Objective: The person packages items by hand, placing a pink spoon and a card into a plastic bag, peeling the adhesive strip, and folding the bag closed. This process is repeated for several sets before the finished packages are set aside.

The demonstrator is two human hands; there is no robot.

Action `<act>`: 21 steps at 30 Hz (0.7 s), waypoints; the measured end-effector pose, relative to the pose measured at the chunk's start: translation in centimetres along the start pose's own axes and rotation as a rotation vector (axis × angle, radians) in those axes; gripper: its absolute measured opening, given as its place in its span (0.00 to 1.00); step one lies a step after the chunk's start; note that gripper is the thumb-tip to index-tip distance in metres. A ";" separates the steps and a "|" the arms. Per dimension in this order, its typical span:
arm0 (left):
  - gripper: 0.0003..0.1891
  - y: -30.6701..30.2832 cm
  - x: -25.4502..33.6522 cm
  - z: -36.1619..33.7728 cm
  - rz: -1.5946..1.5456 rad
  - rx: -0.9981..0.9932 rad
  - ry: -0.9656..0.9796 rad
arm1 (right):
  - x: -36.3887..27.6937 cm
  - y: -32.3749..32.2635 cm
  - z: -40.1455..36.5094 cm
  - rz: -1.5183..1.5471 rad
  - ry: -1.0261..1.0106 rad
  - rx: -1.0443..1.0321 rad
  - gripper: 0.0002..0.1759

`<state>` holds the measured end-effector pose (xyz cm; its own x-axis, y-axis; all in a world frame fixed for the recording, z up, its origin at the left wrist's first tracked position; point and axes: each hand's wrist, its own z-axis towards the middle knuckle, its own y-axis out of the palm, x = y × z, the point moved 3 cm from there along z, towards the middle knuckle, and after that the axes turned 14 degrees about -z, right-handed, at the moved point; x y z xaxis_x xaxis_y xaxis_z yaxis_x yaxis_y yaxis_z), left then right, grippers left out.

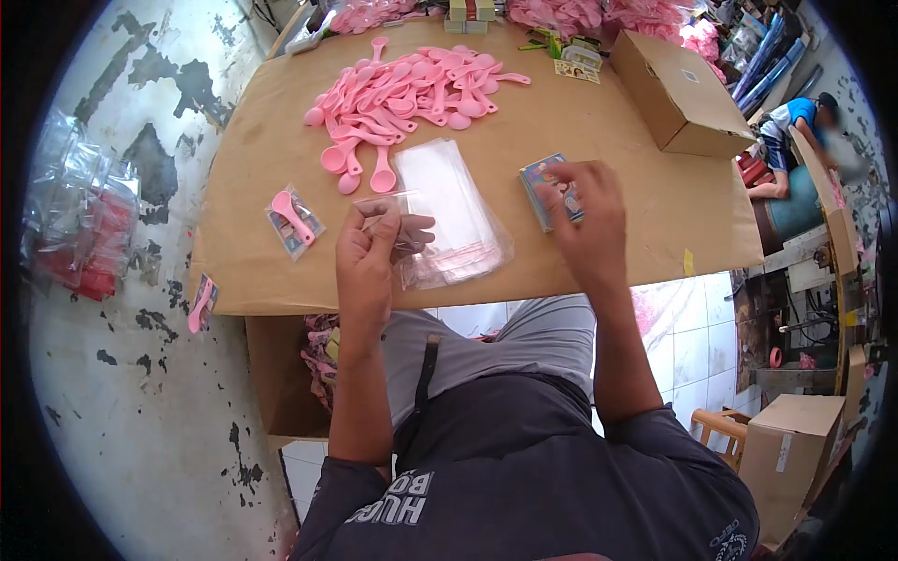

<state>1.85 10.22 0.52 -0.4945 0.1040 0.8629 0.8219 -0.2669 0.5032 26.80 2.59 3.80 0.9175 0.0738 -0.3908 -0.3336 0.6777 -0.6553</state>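
Between the thumb and fingers of my left hand (374, 238) is a small clear plastic bag (404, 198), held upright above the table. Beneath and beside it lies a pile of clear plastic bags (444, 201). My right hand (591, 224) hovers over or touches a stack of printed cards (541, 179), its fingers curved and apart; contact is hard to make out. Toward the back is a heap of pink plastic spoons (412, 89). Left of my left hand, a pink spoon (293, 217) lies in a clear bag with a printed card. Another packed spoon (200, 307) sits at the left edge.
A cardboard box (681, 93) stands at the back right, near small green packets (552, 42). Pink bundles (561, 14) line the far edge. Plastic bags hang on the left wall (84, 206). Another person (795, 131) sits at the far right.
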 end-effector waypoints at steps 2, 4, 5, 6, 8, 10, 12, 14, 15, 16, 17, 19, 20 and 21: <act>0.12 0.3 0.0 -0.3 -0.150 0.003 0.009 | 1.8 -1.2 0.4 -0.203 0.211 -0.040 0.20; 0.13 0.9 -0.1 -0.5 -0.282 0.058 -0.024 | 3.5 -0.8 -0.2 -0.146 0.310 -0.135 0.23; 0.13 0.5 -0.6 -0.5 -0.287 0.054 -0.024 | 4.4 -0.3 -0.6 -0.081 0.412 -0.233 0.25; 0.13 0.2 -1.0 -0.3 -0.268 0.027 -0.031 | 4.9 0.0 -0.8 -0.085 0.409 -0.229 0.25; 0.13 -0.4 -1.6 -0.1 -0.250 0.006 -0.030 | 5.5 0.4 -0.9 -0.033 0.496 -0.195 0.24; 0.10 0.3 -1.6 -0.5 -0.280 0.021 0.011 | 5.3 0.5 -0.8 0.047 0.519 -0.181 0.23; 0.10 0.8 -1.4 -0.7 -0.289 0.033 0.007 | 5.6 0.7 -0.5 0.132 0.537 -0.157 0.21; 0.11 1.2 -1.3 -0.9 -0.304 0.046 0.002 | 6.6 1.2 -0.8 0.132 0.541 -0.135 0.19; 0.12 1.5 -1.2 -0.9 -0.313 0.057 0.020 | 6.5 1.5 -1.0 0.134 0.536 -0.137 0.19; 0.13 1.7 -1.1 -1.0 -0.324 0.063 0.035 | 6.4 1.5 -1.2 0.149 0.533 -0.098 0.19; 0.13 1.6 -1.3 -1.1 -0.330 0.056 0.040 | 6.3 1.3 -1.2 0.162 0.526 -0.052 0.18; 0.14 1.5 -1.8 -0.9 -0.314 0.056 0.055 | 6.5 1.8 -1.3 0.166 0.484 -0.003 0.18; 0.13 1.5 -1.7 -1.0 -0.297 0.058 0.046 | 6.6 1.9 -1.3 0.172 0.466 0.024 0.18; 0.13 1.4 -1.8 -0.9 -0.309 0.032 0.053 | 6.4 1.5 -1.2 0.160 0.457 0.050 0.18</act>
<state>3.65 8.80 -0.32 -0.7354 0.1252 0.6660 0.6387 -0.2002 0.7429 31.88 3.23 -0.41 0.6629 -0.1416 -0.7352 -0.4413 0.7193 -0.5365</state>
